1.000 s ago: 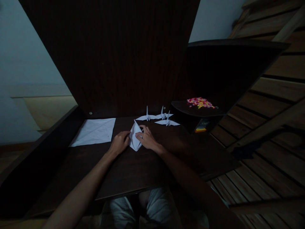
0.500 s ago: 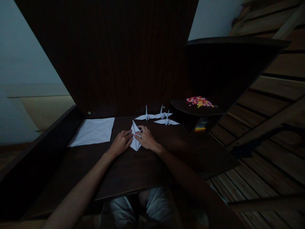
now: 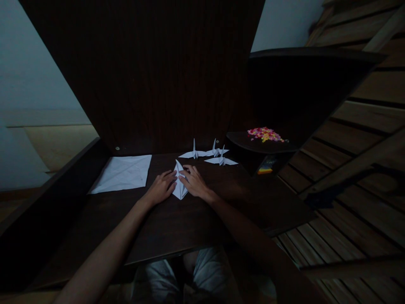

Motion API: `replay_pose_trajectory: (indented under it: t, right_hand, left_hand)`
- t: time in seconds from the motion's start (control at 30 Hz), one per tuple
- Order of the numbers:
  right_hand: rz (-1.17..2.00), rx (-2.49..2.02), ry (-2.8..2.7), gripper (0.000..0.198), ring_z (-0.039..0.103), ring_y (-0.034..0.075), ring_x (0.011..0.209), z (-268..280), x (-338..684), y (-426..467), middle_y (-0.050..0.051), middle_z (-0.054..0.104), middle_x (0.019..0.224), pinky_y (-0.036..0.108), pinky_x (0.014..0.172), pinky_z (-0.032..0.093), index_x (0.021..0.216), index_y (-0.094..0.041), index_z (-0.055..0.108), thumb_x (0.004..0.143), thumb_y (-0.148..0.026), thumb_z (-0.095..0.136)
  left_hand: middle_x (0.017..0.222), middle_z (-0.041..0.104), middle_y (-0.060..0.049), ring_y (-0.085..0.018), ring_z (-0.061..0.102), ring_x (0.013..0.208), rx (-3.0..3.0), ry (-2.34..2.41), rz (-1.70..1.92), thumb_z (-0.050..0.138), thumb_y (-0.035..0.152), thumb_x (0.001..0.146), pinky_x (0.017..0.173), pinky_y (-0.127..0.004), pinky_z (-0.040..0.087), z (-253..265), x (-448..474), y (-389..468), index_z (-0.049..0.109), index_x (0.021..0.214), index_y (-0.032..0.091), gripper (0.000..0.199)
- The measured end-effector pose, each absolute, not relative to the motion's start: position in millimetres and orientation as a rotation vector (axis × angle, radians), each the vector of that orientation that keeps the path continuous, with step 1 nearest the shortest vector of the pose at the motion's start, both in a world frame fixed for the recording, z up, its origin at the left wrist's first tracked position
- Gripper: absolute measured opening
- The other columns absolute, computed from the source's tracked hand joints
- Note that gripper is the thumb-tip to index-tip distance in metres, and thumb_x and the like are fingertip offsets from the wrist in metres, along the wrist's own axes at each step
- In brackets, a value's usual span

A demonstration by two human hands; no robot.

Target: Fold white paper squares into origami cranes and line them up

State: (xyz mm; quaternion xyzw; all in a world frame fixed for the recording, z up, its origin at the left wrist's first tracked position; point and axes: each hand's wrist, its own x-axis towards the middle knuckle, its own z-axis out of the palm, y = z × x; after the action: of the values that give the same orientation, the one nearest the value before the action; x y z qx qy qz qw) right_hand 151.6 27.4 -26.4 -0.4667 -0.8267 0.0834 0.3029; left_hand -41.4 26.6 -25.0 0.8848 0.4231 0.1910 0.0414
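Observation:
A white folded paper [image 3: 180, 194], kite-shaped with a long narrow tip pointing away from me, lies on the dark desk between my hands. My left hand [image 3: 161, 187] grips its left edge, fingertips on the paper. From the other side, my right hand [image 3: 196, 184] holds it, with the thumb across the middle folds and the fingers curled at the right edge. Part of the right flap is hidden under that hand. Behind stand three white paper cranes with spread wings: a left one [image 3: 195, 154], a back one [image 3: 215, 152] and a front one [image 3: 222, 161].
A creased white sheet [image 3: 123, 173] lies at the desk's left, near a raised side panel [image 3: 53, 185]. On the corner shelf [image 3: 253, 145] at right is a heap of small colourful pieces [image 3: 265, 134]. Below it sits a small yellow-edged item [image 3: 265, 169]. A tall dark panel backs the desk.
The upper tip of the folded paper now bends slightly. My right fingers and thumb have shifted a little on its right side. The cranes and the sheet stay in place.

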Motion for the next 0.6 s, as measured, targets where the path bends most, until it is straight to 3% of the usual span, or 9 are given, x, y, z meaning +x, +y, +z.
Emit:
replay_pose_trajectory:
  t: [0.17, 0.3, 0.47, 0.6]
  right_hand:
    - [0.298, -1.16, -2.067, 0.028, 0.045, 0.021, 0.111, -24.7, 154.2, 37.7, 0.009, 0.049, 0.122, 0.04, 0.1, 0.036, 0.114, -0.02, 0.06, 0.092, -0.027, 0.044]
    - [0.269, -1.097, -2.03, 0.033, 0.046, 0.021, 0.11, -16.2, 153.9, 58.9, 0.009, 0.054, 0.115, 0.038, 0.099, 0.037, 0.116, -0.017, 0.058, 0.084, -0.015, 0.052]
    - [0.121, -1.109, -2.311, 0.031, 0.042, 0.023, 0.114, 2.0, 150.0, 87.3, 0.01, 0.052, 0.123, 0.039, 0.099, 0.035, 0.108, -0.017, 0.065, 0.078, -0.012, 0.057]
    - [0.073, -1.133, -2.596, 0.028, 0.046, 0.025, 0.111, 17.6, 145.4, 100.5, 0.009, 0.06, 0.116, 0.039, 0.094, 0.037, 0.102, -0.018, 0.068, 0.077, -0.013, 0.059]
  left_hand:
    - [0.134, 0.053, -0.013, -0.029, 0.043, 0.125, 2.721, 1.273, 0.617, 0.042, 0.031, 0.09, 0.099, -0.05, 0.038, -24.1, -41.2, 28.3, 0.06, 0.114, 0.017, 0.033]
    - [0.133, 0.052, -0.013, -0.028, 0.048, 0.12, 2.736, 1.252, 0.702, 0.045, 0.033, 0.088, 0.098, -0.049, 0.039, -24.4, -43.2, 29.7, 0.06, 0.113, 0.018, 0.032]
    - [0.136, 0.047, -0.015, -0.029, 0.045, 0.124, 2.672, 1.214, 0.728, 0.045, 0.032, 0.088, 0.103, -0.051, 0.035, -23.5, -47.7, 30.5, 0.054, 0.119, 0.016, 0.036]
    - [0.129, 0.054, -0.012, -0.026, 0.048, 0.121, 2.608, 1.142, 0.757, 0.044, 0.026, 0.087, 0.103, -0.046, 0.037, -19.2, -50.9, 30.3, 0.054, 0.118, 0.018, 0.034]
